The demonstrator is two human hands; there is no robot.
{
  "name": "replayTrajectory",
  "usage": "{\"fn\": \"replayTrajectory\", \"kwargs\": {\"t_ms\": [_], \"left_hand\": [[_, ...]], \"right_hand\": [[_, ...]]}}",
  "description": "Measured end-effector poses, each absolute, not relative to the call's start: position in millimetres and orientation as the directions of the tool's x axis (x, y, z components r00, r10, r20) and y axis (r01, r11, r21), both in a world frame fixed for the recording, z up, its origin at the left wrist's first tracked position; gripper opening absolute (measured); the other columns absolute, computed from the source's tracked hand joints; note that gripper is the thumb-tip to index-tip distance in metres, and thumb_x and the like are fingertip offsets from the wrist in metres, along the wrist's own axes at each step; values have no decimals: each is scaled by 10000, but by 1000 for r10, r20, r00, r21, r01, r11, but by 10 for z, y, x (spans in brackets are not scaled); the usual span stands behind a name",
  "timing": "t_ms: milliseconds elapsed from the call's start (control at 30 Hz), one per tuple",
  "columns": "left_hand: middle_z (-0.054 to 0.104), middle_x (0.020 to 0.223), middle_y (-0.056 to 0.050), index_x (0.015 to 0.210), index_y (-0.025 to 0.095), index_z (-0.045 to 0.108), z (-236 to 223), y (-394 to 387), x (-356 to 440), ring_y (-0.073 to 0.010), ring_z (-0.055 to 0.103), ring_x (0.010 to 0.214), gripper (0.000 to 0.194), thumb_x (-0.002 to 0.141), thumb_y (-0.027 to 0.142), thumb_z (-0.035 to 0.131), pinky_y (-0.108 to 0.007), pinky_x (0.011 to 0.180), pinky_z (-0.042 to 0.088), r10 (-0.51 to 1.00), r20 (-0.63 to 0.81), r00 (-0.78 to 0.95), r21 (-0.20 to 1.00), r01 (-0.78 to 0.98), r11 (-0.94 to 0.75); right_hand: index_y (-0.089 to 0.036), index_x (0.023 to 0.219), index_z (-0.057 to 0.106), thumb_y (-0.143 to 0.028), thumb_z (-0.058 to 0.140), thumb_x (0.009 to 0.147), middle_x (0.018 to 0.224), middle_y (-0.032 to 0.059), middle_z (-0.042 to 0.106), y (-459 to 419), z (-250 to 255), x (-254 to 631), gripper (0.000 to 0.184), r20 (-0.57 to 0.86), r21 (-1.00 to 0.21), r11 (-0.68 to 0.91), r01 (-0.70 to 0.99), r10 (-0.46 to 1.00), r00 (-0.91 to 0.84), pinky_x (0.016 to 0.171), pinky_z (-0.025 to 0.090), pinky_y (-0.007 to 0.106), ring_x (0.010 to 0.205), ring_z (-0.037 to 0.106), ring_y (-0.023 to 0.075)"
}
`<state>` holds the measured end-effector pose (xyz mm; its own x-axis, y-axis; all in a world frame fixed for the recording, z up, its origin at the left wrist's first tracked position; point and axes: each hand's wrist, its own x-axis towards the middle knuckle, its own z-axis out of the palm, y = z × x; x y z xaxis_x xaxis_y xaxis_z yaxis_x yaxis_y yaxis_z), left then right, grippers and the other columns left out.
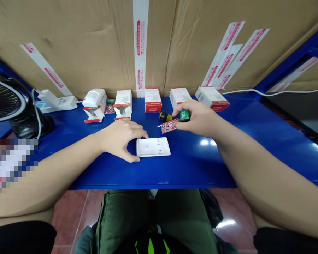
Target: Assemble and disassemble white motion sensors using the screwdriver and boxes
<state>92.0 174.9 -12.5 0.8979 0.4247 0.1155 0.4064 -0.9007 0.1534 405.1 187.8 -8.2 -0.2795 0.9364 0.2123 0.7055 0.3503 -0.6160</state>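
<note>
**Right hand holds a small screwdriver and battery above a red board; left hand curves around a white casing**

The right hand (199,118) is mostly closed, with a green battery (184,115) pinched in its fingers. A small screwdriver (165,116) with a black and yellow handle sticks out beside the battery, and it seems to be in the same grip. A red circuit board (169,126) sits just under the fingertips, though I cannot tell whether the hand has hold of it.

The left hand (119,140) is partly open, its fingers arched and its thumb spread. It holds nothing, curving around the near corner of a white plastic casing (153,147) that lies flat on the blue metal worktop (103,173).

Along the back of the worktop stand four small white and red boxes (153,100), with an open box (93,114) beneath a white motion sensor (94,98). A white power strip (57,102) and a black fan (5,100) are off to the left.
</note>
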Motion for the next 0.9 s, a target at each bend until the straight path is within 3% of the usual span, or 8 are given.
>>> {"fn": "replayTrajectory", "kwargs": {"t_ms": [133,300,400,533,633,733,900], "left_hand": [[824,1094,-66,1318,208,707,-98,1823,827,-299,802,1008,767,785,720,911,-382,886,529,452,147,880,141,434,-890],[748,1404,-134,1514,212,614,-16,1853,702,-357,748,1257,870,798,610,906,-416,1034,567,579,4,815,82,577,-813],[701,1486,-136,1564,231,590,9,1847,663,-368,719,1322,886,808,587,886,-433,1071,583,622,-78,779,99,627,-773],[707,1476,-145,1535,206,636,-50,1864,680,-362,719,1326,742,887,522,812,-463,1105,596,603,-54,796,131,604,-786],[757,1399,-149,1451,180,712,-165,1904,747,-326,746,1286,465,1031,357,624,-475,1126,596,582,71,810,130,571,-810],[816,1304,-128,1345,208,792,-271,1945,831,-296,783,1214,406,1105,210,464,-483,1085,613,577,163,801,98,568,-817],[858,1220,-106,1286,217,837,-340,1973,945,-271,816,1126,322,1127,198,558,-441,1026,646,530,196,825,98,522,-847]], "right_hand": [[-256,930,701,-292,815,712,1036,85,723,1865,-112,4072,248,155,-463,431,774,900,-408,914,573,479,991,665,307],[-238,1024,704,-238,748,771,1074,96,737,1803,-21,4076,257,-42,-332,434,837,880,-473,868,539,436,981,695,299],[-241,1072,716,-266,754,786,1079,91,765,1782,8,4076,290,-142,-287,432,855,863,-484,829,527,422,964,718,300],[-251,1165,745,-320,769,800,1119,92,799,1791,-18,4132,372,-168,-275,439,855,854,-492,844,536,426,993,750,311],[-255,1193,761,-422,806,820,1192,109,802,1802,-32,4178,411,-82,-271,472,839,857,-508,868,549,441,1036,755,328],[-248,1139,770,-519,787,886,1168,112,792,1781,-11,4154,371,29,-326,537,778,829,-559,863,548,438,1019,742,317],[-250,1084,728,-469,916,830,1103,79,768,1672,8,3969,384,58,-456,687,566,657,-752,914,516,422,1035,682,297]]}}
